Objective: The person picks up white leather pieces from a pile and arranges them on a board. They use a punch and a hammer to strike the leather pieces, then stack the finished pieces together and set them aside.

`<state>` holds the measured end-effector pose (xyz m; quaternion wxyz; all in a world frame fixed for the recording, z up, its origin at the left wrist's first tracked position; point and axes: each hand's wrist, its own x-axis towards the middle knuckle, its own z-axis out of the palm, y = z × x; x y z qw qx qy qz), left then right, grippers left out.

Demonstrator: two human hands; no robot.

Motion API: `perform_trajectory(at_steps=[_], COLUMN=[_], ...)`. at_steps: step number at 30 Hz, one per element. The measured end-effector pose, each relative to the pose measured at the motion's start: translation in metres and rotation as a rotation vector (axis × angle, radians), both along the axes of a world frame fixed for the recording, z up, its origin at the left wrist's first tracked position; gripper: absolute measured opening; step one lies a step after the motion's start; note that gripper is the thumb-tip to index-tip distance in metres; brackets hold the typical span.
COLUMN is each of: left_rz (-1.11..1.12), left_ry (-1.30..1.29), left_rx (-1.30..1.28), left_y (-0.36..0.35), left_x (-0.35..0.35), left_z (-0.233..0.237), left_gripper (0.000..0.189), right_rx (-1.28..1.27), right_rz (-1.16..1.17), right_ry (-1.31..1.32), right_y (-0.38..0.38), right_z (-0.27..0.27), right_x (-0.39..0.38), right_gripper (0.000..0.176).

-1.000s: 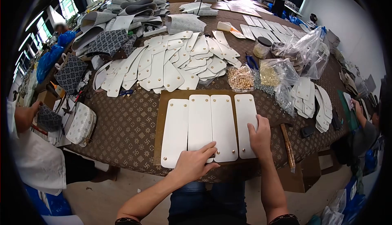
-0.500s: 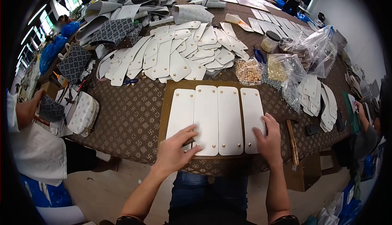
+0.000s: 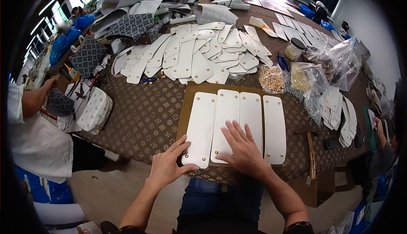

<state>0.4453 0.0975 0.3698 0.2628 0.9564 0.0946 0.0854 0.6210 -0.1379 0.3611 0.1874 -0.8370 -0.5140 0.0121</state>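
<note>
Four white strap-like panels with gold rivets at their ends lie side by side on a brown board. My left hand is at the lower left corner of the leftmost panel, thumb at its bottom edge and fingers along its left side, spread apart. My right hand rests open, fingers spread, over the second panel and third panel, covering their lower parts. Apart from these, to the right, lies the fourth panel.
A heap of riveted white pieces lies behind the board. To the right are a bag of gold rivets, a lidded jar and a hammer. A white pouch sits left, beside another person's hand.
My right hand has moved left from the rightmost panel onto the middle ones. My left hand has moved to the leftmost panel's outer lower corner. The camera view has shifted.
</note>
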Motion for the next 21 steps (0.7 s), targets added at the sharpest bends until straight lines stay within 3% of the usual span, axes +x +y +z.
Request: perform_trajectory(at_steps=[7,13,21], left_rz=[0.081,0.132,0.075], left_ry=[-0.069,0.017,-0.091], left_rx=[-0.008,-0.069,-0.019], left_y=[-0.007,-0.007,-0.006], left_x=[0.000,0.002,0.008], left_z=[-0.008,-0.002,-0.002], left_gripper=[0.078,0.078,0.074], right_rx=[-0.102,-0.107,-0.059], right_rz=[0.103,0.121,0.117], right_ry=[-0.005,0.008,0.022], right_y=[0.016,0.013,0.003], right_z=[-0.011,-0.007,0.000], right_x=[0.012,0.013,0.016], right_gripper=[0.088,0.088,0.079])
